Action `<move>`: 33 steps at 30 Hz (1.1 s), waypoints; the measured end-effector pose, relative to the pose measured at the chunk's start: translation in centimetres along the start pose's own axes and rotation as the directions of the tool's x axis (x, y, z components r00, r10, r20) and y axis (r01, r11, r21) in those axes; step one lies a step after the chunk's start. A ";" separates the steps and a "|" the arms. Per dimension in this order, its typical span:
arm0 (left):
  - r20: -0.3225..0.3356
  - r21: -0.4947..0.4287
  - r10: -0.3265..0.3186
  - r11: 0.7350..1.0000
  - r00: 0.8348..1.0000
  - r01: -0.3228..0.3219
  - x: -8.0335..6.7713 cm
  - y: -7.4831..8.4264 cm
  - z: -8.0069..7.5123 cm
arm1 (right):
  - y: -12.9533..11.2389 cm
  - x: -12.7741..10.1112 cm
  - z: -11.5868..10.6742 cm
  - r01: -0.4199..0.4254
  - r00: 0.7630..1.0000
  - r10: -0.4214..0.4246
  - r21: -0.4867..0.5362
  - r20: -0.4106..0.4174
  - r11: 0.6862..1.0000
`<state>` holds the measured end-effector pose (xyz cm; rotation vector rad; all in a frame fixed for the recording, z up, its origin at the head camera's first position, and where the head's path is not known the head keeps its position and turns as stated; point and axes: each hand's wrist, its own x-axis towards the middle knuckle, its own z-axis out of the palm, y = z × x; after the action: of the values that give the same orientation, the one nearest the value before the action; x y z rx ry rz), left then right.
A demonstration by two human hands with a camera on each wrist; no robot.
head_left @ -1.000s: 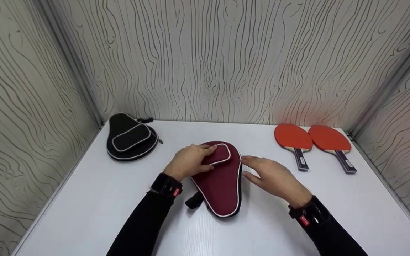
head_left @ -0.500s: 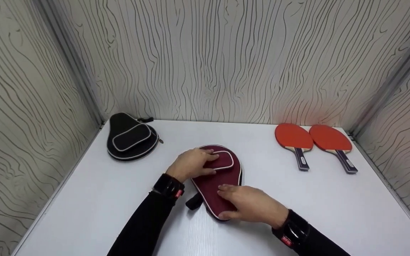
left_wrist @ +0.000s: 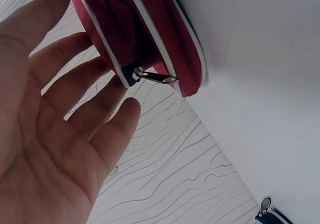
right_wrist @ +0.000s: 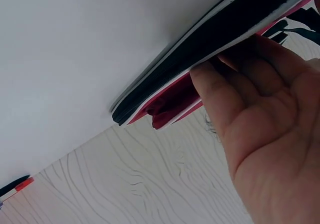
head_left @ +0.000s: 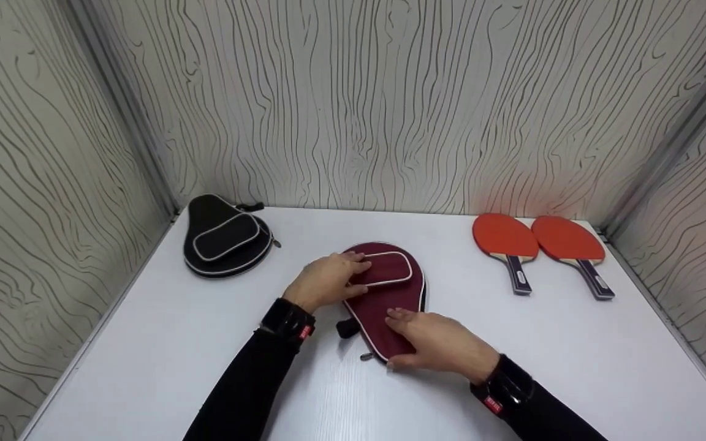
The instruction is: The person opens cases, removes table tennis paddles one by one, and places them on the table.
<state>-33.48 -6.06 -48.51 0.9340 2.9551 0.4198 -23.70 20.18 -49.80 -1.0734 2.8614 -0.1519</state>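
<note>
Under both hands lies the maroon paddle case (head_left: 390, 300), its long axis running from the left hand (head_left: 327, 280), spread flat with straight fingers on the round pocket end, toward the right hand (head_left: 436, 343), whose fingers curl over the narrow near end by the zipper pull (head_left: 366, 356).
</note>
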 end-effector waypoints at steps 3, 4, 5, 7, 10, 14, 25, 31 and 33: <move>0.001 -0.004 -0.005 1.000 1.000 0.005 0.0 -0.1 0.0 | 0.9 0.1 0.0 -0.026 1.000 0.026 0.002 -0.001 1.000; 0.003 -0.006 -0.007 1.000 1.000 0.007 0.0 -0.1 -0.1 | 1.2 0.2 0.0 -0.034 0.999 0.034 0.006 -0.001 0.999; 0.003 -0.008 -0.007 1.000 1.000 0.007 0.0 -0.1 -0.1 | 1.5 0.3 0.0 -0.045 0.999 0.045 0.010 -0.001 0.999; 0.005 -0.008 0.000 1.000 1.000 0.000 -0.1 -0.2 -0.1 | 2.1 0.4 0.0 -0.066 0.998 0.066 0.025 -0.005 0.998; 0.000 -0.022 0.017 1.000 1.000 -0.017 -0.1 -0.4 -0.3 | 3.2 0.6 -0.1 -0.103 0.995 0.104 0.050 -0.008 0.993; -0.003 -0.053 0.018 0.998 1.000 -0.018 -0.3 -0.5 -0.6 | 4.7 0.8 -0.5 -0.147 0.989 0.148 0.075 -0.010 0.986; 0.022 -0.081 -0.037 0.996 0.999 0.039 -0.6 -1.1 -1.3 | 8.7 1.6 -1.4 -0.266 0.964 0.266 0.118 0.015 0.957; 0.006 -0.098 -0.068 0.993 0.998 0.068 -0.9 -1.5 -2.2 | 10.2 1.9 -1.6 -0.292 0.956 0.291 0.118 0.026 0.949; -0.007 -0.098 -0.081 0.992 0.997 0.080 -1.0 -1.7 -2.5 | 10.5 1.9 -1.7 -0.300 0.954 0.299 0.122 0.031 0.946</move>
<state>-33.88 -8.61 -46.63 0.8018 2.9386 0.5628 -32.20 26.90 -49.52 -0.6045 2.9138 -0.2974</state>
